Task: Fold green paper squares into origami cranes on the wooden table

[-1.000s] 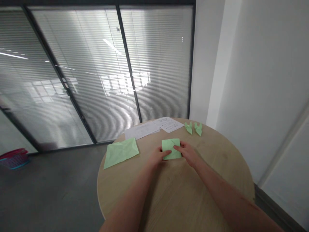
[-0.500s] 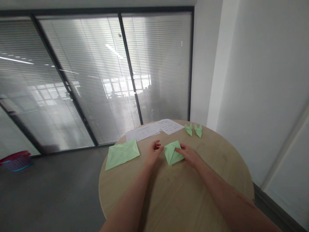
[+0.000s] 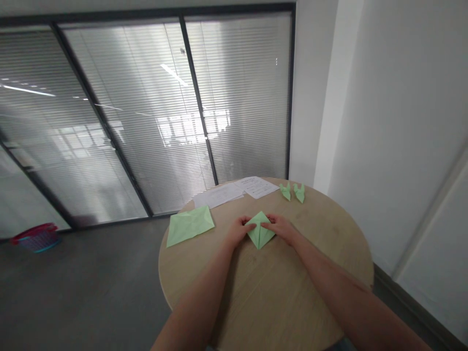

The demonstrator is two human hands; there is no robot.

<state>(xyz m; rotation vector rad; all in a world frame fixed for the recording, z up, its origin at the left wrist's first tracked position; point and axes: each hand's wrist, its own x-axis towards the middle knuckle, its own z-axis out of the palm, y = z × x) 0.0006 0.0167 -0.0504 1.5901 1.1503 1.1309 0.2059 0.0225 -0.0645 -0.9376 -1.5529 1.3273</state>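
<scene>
A folded green paper [image 3: 259, 237] lies between my hands as a diamond, one corner toward me and a crease running down its middle. My left hand [image 3: 239, 231] grips its left corner, thumb on top and fingers partly hidden beneath. On the opposite corner, my right hand [image 3: 282, 228] is closed the same way, its thumb near the centre crease. To the left rests a larger green paper sheet [image 3: 190, 224] with fold marks. Two small green origami figures, one [image 3: 285, 191] beside the other [image 3: 299, 192], stand at the far right of the table.
The round wooden table [image 3: 285, 297] carries printed white sheets [image 3: 256, 186] at its far edge. Behind it is a glass partition with blinds [image 3: 241, 97]; a white wall [image 3: 402, 122] rises on the right. A red and blue basket [image 3: 38, 238] sits on the floor at left.
The folded paper has turned from a square-on position to a diamond. My left hand let go of it, then took hold again; my right hand kept its hold.
</scene>
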